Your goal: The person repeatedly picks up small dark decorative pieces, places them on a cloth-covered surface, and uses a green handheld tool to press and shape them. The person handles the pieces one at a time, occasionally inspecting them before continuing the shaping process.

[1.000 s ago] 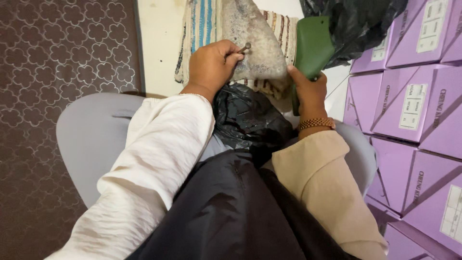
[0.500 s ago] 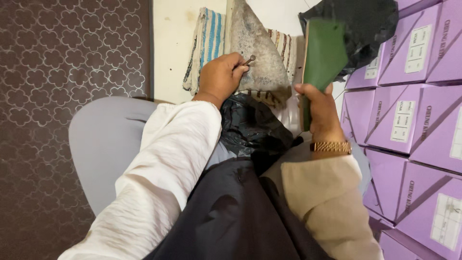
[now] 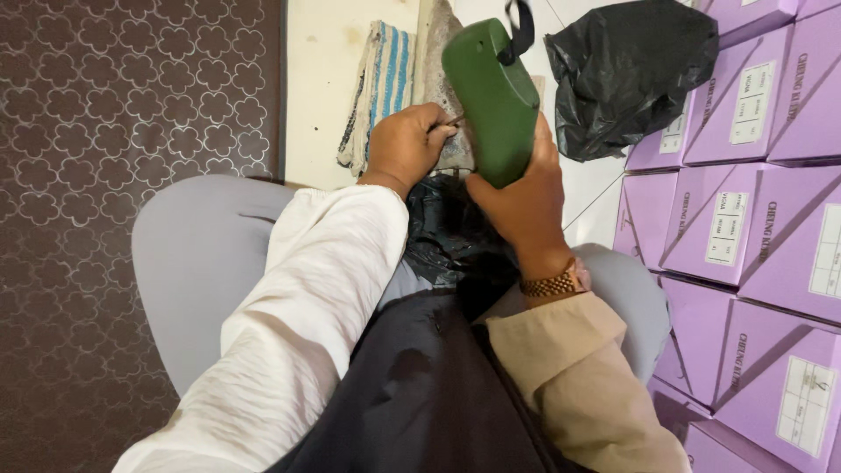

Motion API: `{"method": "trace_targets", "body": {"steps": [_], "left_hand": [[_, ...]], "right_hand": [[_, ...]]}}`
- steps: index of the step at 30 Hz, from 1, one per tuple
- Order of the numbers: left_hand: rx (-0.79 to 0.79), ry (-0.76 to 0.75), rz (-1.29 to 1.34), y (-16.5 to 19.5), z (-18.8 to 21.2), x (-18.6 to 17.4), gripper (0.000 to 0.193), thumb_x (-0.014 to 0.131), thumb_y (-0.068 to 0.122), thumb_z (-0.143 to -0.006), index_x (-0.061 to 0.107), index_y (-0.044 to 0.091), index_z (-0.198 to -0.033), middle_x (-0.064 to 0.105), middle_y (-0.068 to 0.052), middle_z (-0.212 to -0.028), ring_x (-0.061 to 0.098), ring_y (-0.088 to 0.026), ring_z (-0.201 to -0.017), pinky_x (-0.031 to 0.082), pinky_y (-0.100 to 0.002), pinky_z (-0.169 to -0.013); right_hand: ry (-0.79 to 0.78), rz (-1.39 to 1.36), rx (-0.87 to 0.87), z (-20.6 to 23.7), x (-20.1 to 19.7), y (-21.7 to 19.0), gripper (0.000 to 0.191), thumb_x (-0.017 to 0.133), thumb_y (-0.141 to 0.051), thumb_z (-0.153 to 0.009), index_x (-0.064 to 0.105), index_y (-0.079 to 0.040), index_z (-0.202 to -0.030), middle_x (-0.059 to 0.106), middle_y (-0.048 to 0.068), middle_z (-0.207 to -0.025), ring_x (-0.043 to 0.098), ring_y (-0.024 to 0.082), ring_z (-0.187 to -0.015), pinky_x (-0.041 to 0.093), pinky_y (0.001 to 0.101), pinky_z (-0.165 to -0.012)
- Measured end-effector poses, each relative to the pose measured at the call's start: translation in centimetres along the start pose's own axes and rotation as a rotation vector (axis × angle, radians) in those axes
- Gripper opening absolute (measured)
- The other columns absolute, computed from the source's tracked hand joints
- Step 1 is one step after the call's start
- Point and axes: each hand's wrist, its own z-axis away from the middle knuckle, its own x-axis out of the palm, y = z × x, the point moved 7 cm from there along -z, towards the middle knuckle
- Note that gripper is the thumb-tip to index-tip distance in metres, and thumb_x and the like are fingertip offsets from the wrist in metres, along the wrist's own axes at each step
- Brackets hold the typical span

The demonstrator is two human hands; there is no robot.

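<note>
My right hand (image 3: 524, 203) grips a green shoe (image 3: 492, 92) by its lower end and holds it upright above my lap; a dark strap shows at its top. My left hand (image 3: 405, 144) is closed, pinching a small thin tool against the shoe's left side. Behind the shoe a grey cloth (image 3: 438, 52) is partly hidden. A crumpled black plastic bag (image 3: 447, 232) lies in my lap under both hands. A gold bracelet sits on my right wrist.
Stacked purple boxes (image 3: 745, 228) with white labels fill the right side. Another black plastic bag (image 3: 626, 74) lies on the pale floor beside them. A striped blue and white cloth (image 3: 381, 88) lies ahead. A brown patterned carpet (image 3: 114, 131) covers the left.
My right hand has lifted the green shoe up and leftward, close to my left hand. The left hand has stayed on the shoe's side with the thin tool.
</note>
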Motion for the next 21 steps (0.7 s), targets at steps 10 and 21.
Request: {"method": "trace_targets", "body": {"steps": [10, 21], "left_hand": [[-0.046, -0.016, 0.017, -0.5, 0.3, 0.9, 0.015, 0.081, 0.029, -0.087, 0.074, 0.015, -0.087, 0.074, -0.009, -0.084, 0.07, -0.033, -0.076, 0.053, -0.044, -0.065], [0.021, 0.061, 0.031, -0.2, 0.4, 0.5, 0.014, 0.078, 0.028, -0.087, 0.076, 0.015, -0.092, 0.075, -0.009, -0.091, 0.071, -0.033, -0.082, 0.056, -0.043, -0.07]], "right_hand": [[0.133, -0.419, 0.094, 0.0, -3.2, -2.1, 0.071, 0.088, -0.018, -0.087, 0.046, 0.005, -0.139, 0.062, 0.016, -0.114, 0.065, 0.03, -0.1, 0.054, 0.0417, -0.087], [0.009, 0.063, -0.098, -1.1, -2.5, -2.9, 0.096, 0.092, -0.022, -0.073, 0.041, 0.002, -0.15, 0.059, 0.025, -0.133, 0.062, 0.04, -0.121, 0.053, 0.0467, -0.1]]}}
